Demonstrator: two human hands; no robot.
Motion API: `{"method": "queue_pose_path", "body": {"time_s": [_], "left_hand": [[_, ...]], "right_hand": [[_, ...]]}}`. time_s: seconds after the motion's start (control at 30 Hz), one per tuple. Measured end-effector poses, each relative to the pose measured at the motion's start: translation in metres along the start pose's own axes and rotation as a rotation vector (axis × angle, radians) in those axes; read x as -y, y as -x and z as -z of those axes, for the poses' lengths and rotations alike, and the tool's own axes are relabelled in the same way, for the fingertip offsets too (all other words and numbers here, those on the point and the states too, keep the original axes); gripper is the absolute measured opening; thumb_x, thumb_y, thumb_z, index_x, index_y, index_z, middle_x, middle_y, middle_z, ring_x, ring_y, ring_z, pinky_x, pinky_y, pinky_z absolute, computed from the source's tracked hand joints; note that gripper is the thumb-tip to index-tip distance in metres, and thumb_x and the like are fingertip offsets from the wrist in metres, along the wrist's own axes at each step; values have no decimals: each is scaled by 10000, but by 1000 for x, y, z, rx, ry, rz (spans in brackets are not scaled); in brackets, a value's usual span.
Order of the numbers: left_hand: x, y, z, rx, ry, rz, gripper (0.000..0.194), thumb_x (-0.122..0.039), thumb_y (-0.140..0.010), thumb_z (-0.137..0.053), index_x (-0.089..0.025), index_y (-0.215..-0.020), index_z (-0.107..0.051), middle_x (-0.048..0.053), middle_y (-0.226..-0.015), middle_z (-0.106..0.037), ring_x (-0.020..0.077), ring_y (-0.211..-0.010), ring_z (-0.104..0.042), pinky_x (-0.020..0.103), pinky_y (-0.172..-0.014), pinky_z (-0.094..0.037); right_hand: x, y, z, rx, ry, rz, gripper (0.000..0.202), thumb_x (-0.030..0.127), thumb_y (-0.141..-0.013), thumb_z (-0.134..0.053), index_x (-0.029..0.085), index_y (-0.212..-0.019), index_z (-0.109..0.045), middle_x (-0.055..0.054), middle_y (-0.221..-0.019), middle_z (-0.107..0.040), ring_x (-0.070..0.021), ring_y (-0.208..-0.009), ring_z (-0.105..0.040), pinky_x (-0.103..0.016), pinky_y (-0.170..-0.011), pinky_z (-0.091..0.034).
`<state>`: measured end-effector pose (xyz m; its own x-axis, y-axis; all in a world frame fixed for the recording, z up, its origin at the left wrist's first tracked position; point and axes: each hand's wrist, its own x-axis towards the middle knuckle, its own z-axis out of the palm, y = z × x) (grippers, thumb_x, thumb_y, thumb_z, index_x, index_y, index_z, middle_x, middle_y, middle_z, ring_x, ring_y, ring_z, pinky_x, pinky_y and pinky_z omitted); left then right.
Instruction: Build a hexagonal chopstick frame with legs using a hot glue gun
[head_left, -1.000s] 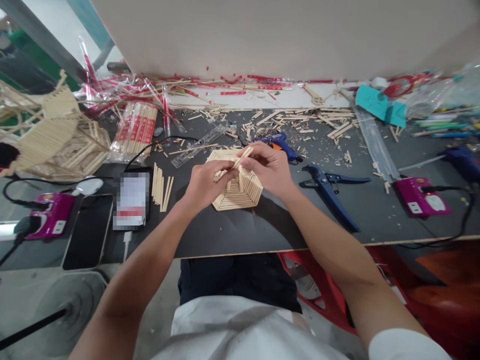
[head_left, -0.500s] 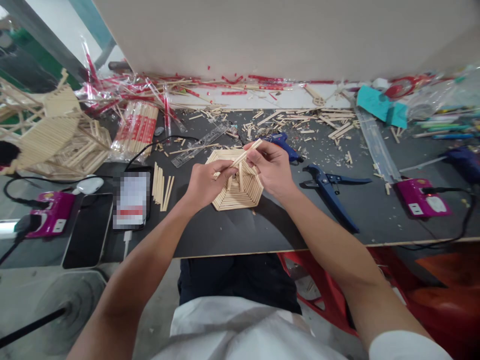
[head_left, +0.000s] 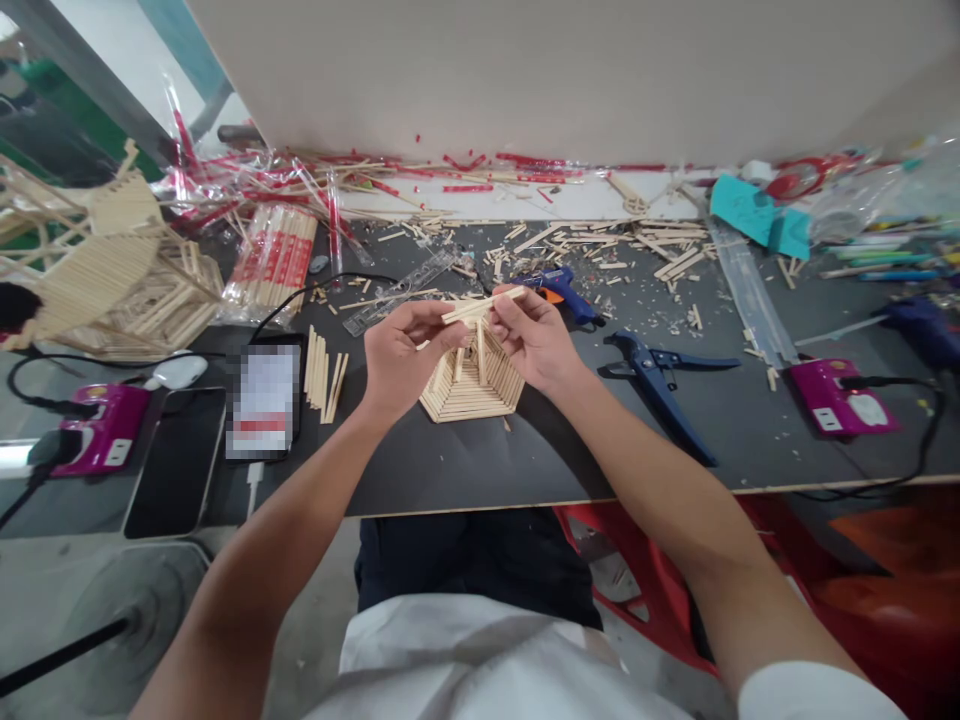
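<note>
From where I stand, the person's right hand [head_left: 536, 335] is pinching a few thin wooden sticks [head_left: 484, 308] between thumb and fingertips near the middle of the frame. The left hand [head_left: 397, 355] is half curled, its fingertips at the sticks' left end; whether it truly grips them I cannot tell.

Just below the hands, on the dark table [head_left: 450, 475], sits a hexagonal stick piece [head_left: 471, 400] made of nested rows, with a few short sticks standing up inside it. The hands hide part of its upper edge.

The held sticks look dry, very light and fairly stiff — easy to roll between the fingers, and likely to snap if bent hard. I'd take them near the ends, softly. The hexagonal piece should be light too, but its joints are probably the weak spot; I'd hold it low by two opposite outer sides and keep off the uprights, which could break loose.

Left of centre lie loose sticks [head_left: 317, 370] beside a lit phone [head_left: 262, 400]. A blue glue gun [head_left: 566, 295] rests just beyond the right hand — and a blue cutter [head_left: 664, 390] lies right of centre, its handles spread.
</note>
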<state>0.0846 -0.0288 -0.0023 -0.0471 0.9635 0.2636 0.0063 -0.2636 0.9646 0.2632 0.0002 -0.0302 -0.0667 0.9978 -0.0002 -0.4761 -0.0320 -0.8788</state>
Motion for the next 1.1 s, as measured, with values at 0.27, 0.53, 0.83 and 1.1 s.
{"method": "queue_pose_path", "body": {"time_s": [0.27, 0.53, 0.83, 1.1], "left_hand": [[-4, -6, 4, -39, 31, 0, 310, -481, -795, -853, -189, -857, -770, 1, -699, -711, 110, -579, -655, 262, -622, -562], [-3, -5, 9, -20, 14, -186, 164, -333, -820, -854, -179, -834, -801, -14, -656, -696, 81, -555, -628, 210, -589, -535], [0, -7, 7, -43, 14, -207, 138, -310, -833, -834, -178, -822, -795, -18, -623, -696, 73, -516, -617, 187, -538, -514], [11, -10, 8, 35, 8, -269, 269, -448, -902, -806, -181, -865, -797, 11, -739, -719, 67, -552, -625, 181, -535, -511]], "right_hand": [[3, 7, -2, 200, 311, 121, 365, 457, -674, -964, 209, -812, -736, 37, -656, -717, -85, -550, -610, -237, -559, -527], [-3, 14, 3, 280, 494, 198, 216, 442, -874, -823, 235, -936, -838, 13, -738, -761, -98, -610, -634, -258, -639, -525], [-3, 13, -1, 235, 500, 161, 303, 525, -836, -822, 227, -885, -829, 3, -712, -757, -126, -610, -648, -294, -644, -542], [-3, 13, -3, 273, 438, 176, 272, 462, -831, -839, 201, -892, -795, 13, -703, -726, -97, -588, -625, -254, -606, -523]]}}
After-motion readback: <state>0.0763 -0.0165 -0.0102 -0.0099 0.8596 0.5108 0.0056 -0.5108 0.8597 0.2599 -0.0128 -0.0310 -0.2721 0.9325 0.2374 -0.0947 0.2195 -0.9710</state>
